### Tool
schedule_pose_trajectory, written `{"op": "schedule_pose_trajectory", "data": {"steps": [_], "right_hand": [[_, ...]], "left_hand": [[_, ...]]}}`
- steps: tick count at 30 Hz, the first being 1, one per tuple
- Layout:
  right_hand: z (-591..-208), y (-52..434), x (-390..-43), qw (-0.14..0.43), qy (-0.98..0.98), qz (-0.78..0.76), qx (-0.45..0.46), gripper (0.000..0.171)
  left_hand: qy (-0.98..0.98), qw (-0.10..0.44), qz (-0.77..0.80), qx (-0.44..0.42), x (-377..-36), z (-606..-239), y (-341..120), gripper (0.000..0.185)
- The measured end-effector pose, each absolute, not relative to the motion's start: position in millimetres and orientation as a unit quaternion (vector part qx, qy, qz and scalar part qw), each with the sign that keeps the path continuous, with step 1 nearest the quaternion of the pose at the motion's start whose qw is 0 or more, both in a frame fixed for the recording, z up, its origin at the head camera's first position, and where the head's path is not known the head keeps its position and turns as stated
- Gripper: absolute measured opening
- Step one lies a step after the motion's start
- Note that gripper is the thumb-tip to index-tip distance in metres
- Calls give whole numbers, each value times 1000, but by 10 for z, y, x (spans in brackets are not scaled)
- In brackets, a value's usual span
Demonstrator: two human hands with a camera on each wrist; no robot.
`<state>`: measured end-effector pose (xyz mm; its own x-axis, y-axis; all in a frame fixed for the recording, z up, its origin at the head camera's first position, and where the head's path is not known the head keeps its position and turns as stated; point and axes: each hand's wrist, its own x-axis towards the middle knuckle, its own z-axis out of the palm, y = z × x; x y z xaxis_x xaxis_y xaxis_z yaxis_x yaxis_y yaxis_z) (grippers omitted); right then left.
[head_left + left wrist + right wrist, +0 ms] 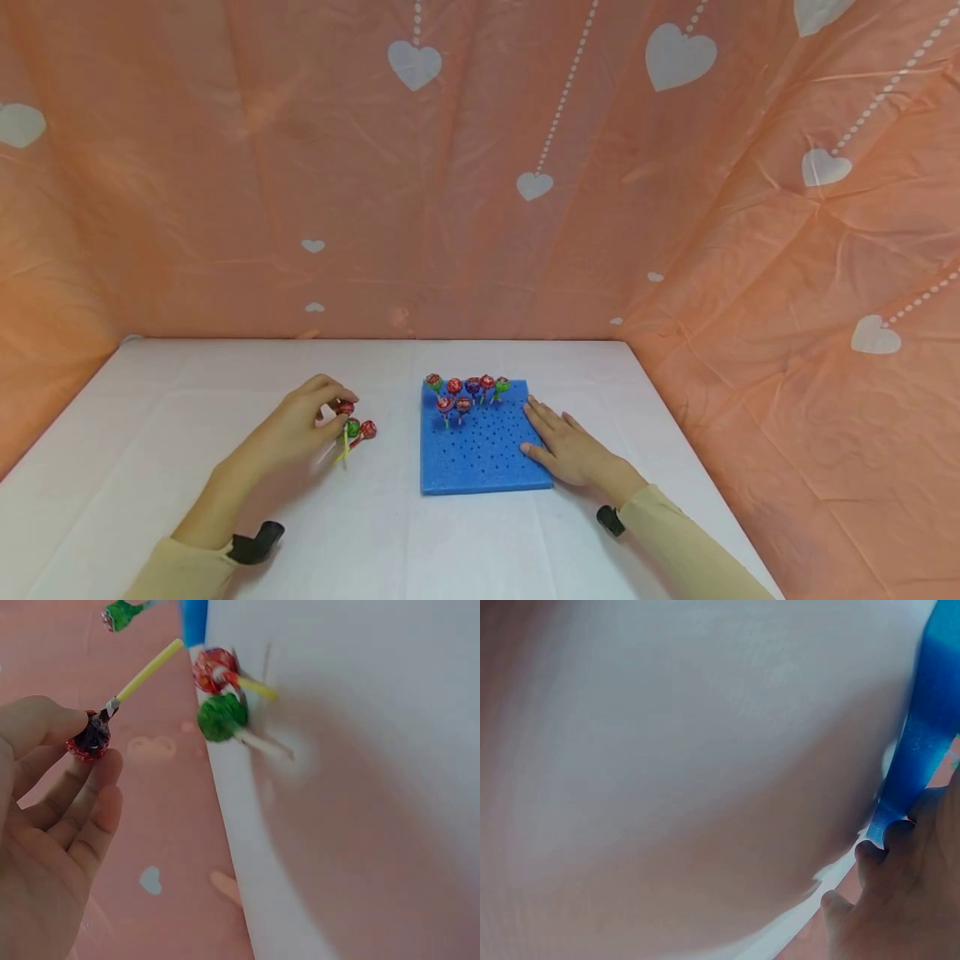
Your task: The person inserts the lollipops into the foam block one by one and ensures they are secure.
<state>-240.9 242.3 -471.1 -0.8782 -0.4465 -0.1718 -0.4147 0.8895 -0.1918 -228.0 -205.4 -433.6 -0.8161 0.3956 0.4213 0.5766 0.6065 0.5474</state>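
Between thumb and fingers my left hand (303, 421) pinches a lollipop (91, 739) by its dark and red wrapped head, its yellow stick pointing away from the palm. Close beside that hand lie a green lollipop (223, 718) and a red lollipop (367, 429) on the table. A blue foam board (480, 467) dotted with small holes is at the middle. Several lollipops (472, 385) stand in its back part, heads up, in two rows. My right hand (566, 446) rests with extended fingers on the board's right edge.
A white cloth covers the table (360, 533). Behind and at the sides hangs an orange curtain (465, 275) with white hearts. Dark bands (257, 543) are on both wrists, near beige sleeves.
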Motion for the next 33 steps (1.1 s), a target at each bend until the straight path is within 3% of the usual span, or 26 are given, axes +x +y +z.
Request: {"op": "schedule_pose_trajectory", "data": {"steps": [21,33], "right_hand": [[-4687,2427,-2403,105,965,-79,-227,81],[-4690,2425,-2408,100,963,-79,-236,79]], "left_hand": [[-852,172,-386,-308,-2341,-4384,-1521,34],[-837,174,-411,-316,-2376,-4353,-1191,26]]}}
